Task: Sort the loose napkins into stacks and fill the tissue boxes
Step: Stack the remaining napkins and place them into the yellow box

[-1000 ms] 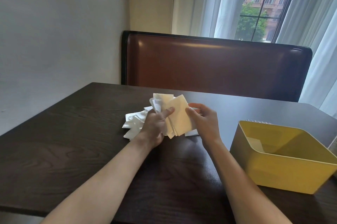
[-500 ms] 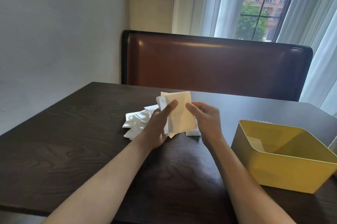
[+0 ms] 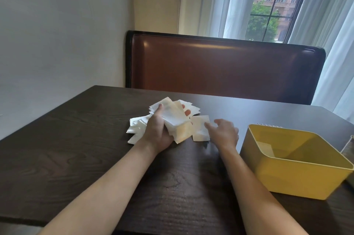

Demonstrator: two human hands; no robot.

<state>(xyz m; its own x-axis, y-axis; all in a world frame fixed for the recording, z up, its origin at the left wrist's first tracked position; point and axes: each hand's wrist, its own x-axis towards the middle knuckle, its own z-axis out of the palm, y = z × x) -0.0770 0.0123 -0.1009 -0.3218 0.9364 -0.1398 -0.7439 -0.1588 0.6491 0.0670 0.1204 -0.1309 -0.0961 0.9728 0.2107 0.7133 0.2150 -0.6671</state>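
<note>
My left hand (image 3: 160, 131) grips a stack of white napkins (image 3: 175, 120), thumb on top and fingertips showing past its far edge. Under and left of it lies a loose pile of napkins (image 3: 137, 128) on the dark table (image 3: 76, 148). One single napkin (image 3: 200, 128) lies flat just right of the stack. My right hand (image 3: 223, 132) hovers over that napkin's right edge, fingers relaxed and slightly blurred, holding nothing. A yellow tissue box (image 3: 298, 179) stands open at the right with a little white paper at its bottom.
A brown leather bench back (image 3: 224, 66) runs behind the table. A grey wall is at the left, and a curtained window (image 3: 274, 3) at the back right. Something thin and pale (image 3: 268, 125) shows behind the yellow box's far rim.
My right hand let go of the stack and moved right and down toward the single napkin. My left hand lowered and tilted the stack flatter over the pile.
</note>
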